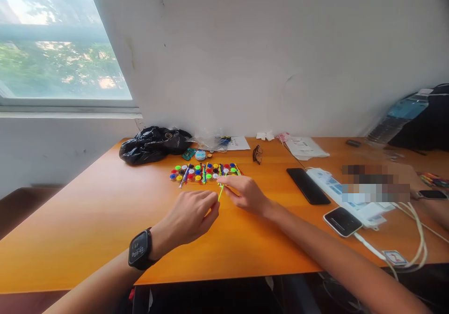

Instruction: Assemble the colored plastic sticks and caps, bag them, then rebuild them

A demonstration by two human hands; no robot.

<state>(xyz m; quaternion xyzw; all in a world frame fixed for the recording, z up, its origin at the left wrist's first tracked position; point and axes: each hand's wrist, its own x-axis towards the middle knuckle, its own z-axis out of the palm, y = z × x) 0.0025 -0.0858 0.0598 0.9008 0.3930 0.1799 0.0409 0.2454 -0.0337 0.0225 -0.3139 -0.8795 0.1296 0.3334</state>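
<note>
A thin bright green strip (220, 193), which looks like a cable tie, runs between my hands above the table. My left hand (191, 213), with a black watch on the wrist, is closed at its lower end, the fingertips partly hidden. My right hand (247, 193) pinches near its upper end with thumb and forefinger. Just beyond the hands sit rows of small round coloured pieces (191, 172) in red, blue, green, yellow, black and white. Slim coloured strips (204, 173) lie in bundles across these rows.
A black plastic bag (154, 144), a small round tin (200, 155) and glasses (257, 154) lie toward the wall. To the right are a black phone (307, 186), a white power strip (345, 197), a white device (342, 221) with cables, and another person's arm (431, 206).
</note>
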